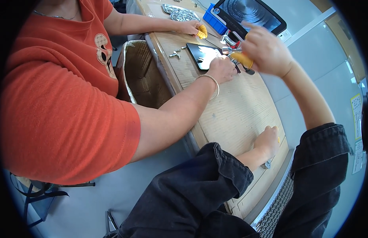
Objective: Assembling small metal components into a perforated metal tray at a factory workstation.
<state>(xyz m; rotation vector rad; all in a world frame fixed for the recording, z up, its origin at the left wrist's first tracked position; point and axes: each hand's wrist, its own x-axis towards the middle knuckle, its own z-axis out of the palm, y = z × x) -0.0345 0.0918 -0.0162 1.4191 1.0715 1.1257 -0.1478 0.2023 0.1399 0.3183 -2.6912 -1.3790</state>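
Observation:
My left hand [267, 142] is closed, low over the near part of the wooden table [231, 107]; what it holds, if anything, is hidden. A bit of yellow shows at its fingers. Just below that wrist lies a small grey metal piece [266, 164]. My right hand [267, 49] is raised in front of the monitor, smeared by motion, with yellow finger covers and one finger stuck out. Beside its yellow fingertips is a silver cylindrical metal part [227, 50]. A co-worker's hand [221, 69] reaches over a brightly lit black plate [197, 59].
A co-worker in an orange shirt [69, 103] sits at the left; their other hand [194, 28] wears yellow finger covers. Small metal fittings [176, 53] lie by the plate. Beyond stand a bag of metal parts [184, 15], a blue bin [213, 20] and a monitor [251, 14]. A lined carton [146, 75] adjoins the table.

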